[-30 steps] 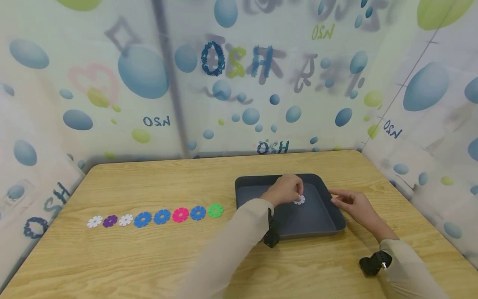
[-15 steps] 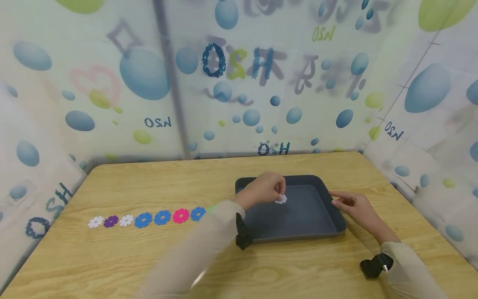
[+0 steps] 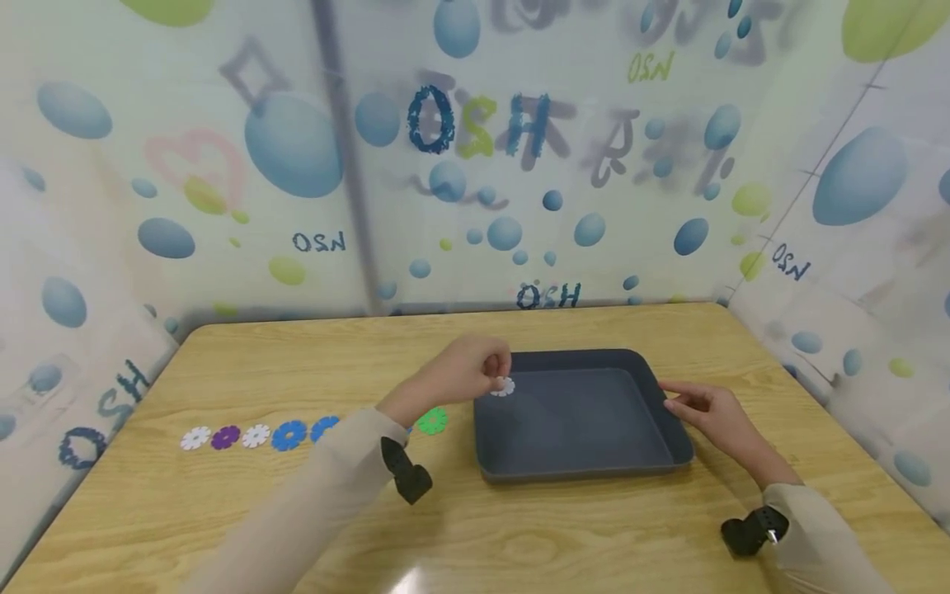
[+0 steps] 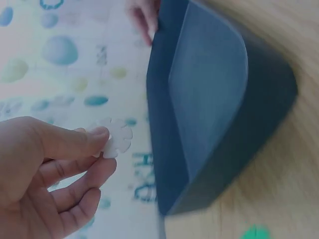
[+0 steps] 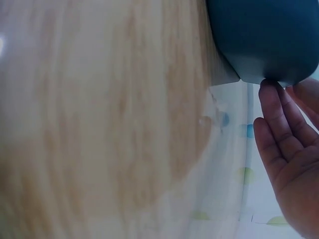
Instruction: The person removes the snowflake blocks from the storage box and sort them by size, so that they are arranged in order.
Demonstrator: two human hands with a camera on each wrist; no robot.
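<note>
A white notched plastic disc (image 3: 505,387) is pinched between thumb and index finger of my left hand (image 3: 462,369), above the left rim of the dark grey tray (image 3: 579,421). In the left wrist view, the disc (image 4: 119,139) shows its toothed edge beyond the fingertips, with the tray (image 4: 209,94) alongside. My right hand (image 3: 714,418) touches the tray's right side with its fingertips. From the right wrist, fairly straight fingers (image 5: 279,114) meet the outer wall of the tray (image 5: 264,40).
Left of the tray, similar discs lie in a row: white (image 3: 196,437), purple (image 3: 225,436), white (image 3: 256,436), blue (image 3: 288,435), another blue (image 3: 323,427) and green (image 3: 433,421). My left forearm covers part of this row. A patterned curtain (image 3: 416,206) stands behind the wooden table (image 3: 557,528).
My left hand has moved left with the white disc, from over the tray's middle to its left rim, and its arm now covers part of the row. The right hand stays at the tray.
</note>
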